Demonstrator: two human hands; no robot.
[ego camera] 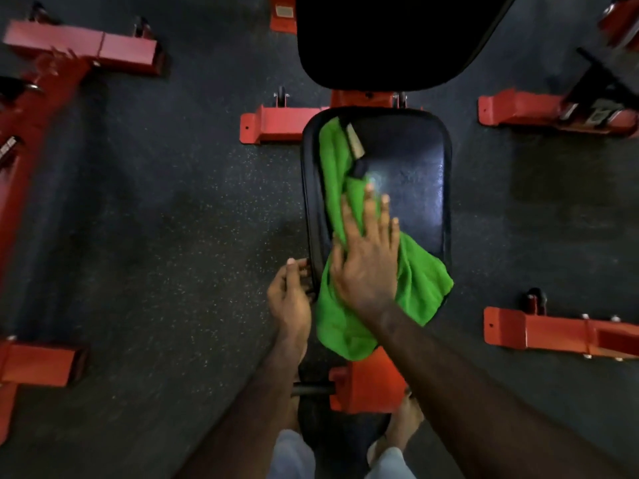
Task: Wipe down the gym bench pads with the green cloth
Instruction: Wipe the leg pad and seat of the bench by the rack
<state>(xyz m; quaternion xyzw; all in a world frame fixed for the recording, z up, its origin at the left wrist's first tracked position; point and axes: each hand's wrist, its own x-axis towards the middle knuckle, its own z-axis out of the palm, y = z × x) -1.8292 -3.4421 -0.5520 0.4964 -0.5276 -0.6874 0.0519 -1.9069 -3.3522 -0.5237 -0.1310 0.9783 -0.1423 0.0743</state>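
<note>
Green cloth (349, 305): draped over the left and near portion of the seat pad (408, 188), near end hanging past the pad's front edge, right corner spilling over the near right edge.
Seat pad: black, glossy, rounded corners; bare on the right and far portions, with a bright reflection near the fingertips (370, 188).
Right hand (366, 264): flat on the cloth, fingers straight and spread wide, pressing the fabric against the pad.
Left hand (290, 299): at the pad's near left edge, fingers curled round the rim.
Back pad (380, 39): black, beyond the seat pad, uncovered.
Bench frame (366, 382): orange-red, showing below the cloth's hanging end.
Floor (190, 236): dark speckled rubber; other orange-red frame feet (539, 330) on both sides.
Containers: cannot tell of any in the head view.
</note>
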